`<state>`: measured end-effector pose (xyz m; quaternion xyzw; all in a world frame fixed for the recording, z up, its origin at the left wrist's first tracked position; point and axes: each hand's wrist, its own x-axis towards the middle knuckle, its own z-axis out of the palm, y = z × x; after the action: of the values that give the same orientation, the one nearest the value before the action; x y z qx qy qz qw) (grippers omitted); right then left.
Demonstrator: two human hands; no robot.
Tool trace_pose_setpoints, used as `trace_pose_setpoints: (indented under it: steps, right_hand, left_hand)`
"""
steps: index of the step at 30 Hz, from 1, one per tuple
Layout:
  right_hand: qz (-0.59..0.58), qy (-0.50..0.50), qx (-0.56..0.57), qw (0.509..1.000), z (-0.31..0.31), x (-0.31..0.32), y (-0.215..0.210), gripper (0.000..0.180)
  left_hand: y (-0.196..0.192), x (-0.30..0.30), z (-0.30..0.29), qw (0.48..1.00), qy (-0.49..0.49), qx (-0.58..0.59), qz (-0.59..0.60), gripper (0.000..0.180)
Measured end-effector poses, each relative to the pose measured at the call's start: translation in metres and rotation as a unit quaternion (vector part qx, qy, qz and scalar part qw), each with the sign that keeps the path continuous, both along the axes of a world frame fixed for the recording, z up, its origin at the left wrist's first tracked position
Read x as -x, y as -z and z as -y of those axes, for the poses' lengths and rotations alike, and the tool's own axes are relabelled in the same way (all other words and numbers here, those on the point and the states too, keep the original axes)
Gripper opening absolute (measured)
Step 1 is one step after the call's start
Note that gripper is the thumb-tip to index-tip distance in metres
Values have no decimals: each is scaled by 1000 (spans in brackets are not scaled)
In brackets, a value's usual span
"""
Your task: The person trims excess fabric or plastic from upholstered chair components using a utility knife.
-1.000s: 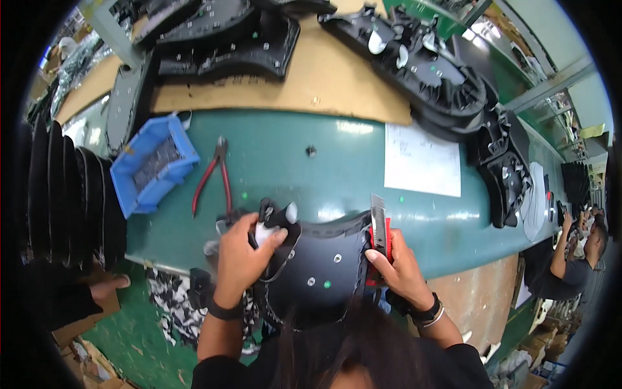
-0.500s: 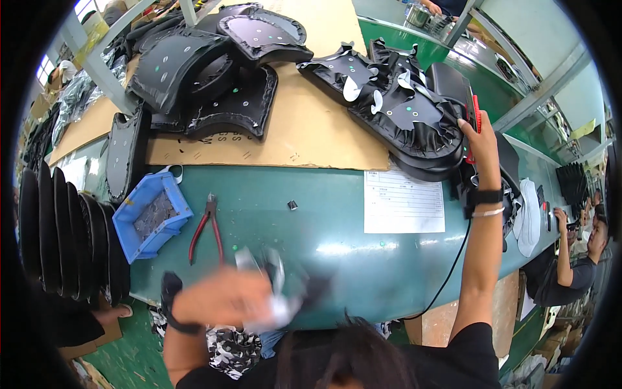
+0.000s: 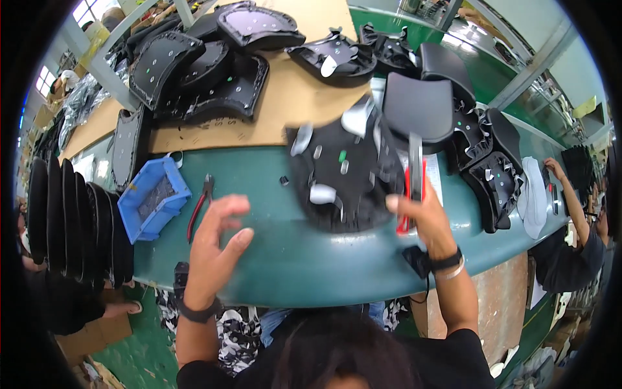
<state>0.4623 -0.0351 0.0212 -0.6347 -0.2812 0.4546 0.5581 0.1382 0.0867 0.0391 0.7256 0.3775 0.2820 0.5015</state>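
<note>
My left hand (image 3: 214, 249) is over the near left of the green table, fingers apart and holding nothing. In my right hand (image 3: 427, 223) is a red-handled tool (image 3: 416, 178) with a long grey metal part; its exact kind I cannot make out. Right beside that hand is a black upholstered cushion panel (image 3: 343, 172), its underside up, with loose white flaps, small holes and a gathered edge. The panel is slightly blurred, and my right thumb lies at its edge; whether it grips the panel I cannot tell. Red-handled pliers (image 3: 199, 207) lie beyond my left hand.
A blue bin (image 3: 152, 201) with small scraps stands left, beside upright black pads (image 3: 71, 220). Finished-looking black cushions (image 3: 194, 71) are piled on cardboard (image 3: 259, 136). A smooth black cushion (image 3: 420, 107) and other panels lie right. A co-worker's arm (image 3: 573, 194) reaches in at far right.
My right hand has come nearer with the red tool, and a black panel from the right-hand pile now lies mid-table. My left hand, blurred around something pale before, is now open and empty.
</note>
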Motion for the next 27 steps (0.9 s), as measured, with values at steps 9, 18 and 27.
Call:
trace_pose_setpoints:
  steps: [9, 18, 27]
  right_hand:
    - [-88, -102, 177, 975, 105, 64, 26, 36]
    - [444, -247, -36, 861, 72, 58, -3, 48]
    - [533, -481, 13, 696, 31, 62, -25, 65]
  left_hand:
    - [33, -23, 38, 962, 127, -148, -190, 44]
    - [51, -30, 93, 917, 172, -326, -155, 33]
    - [56, -32, 95, 936, 116, -314, -106, 27]
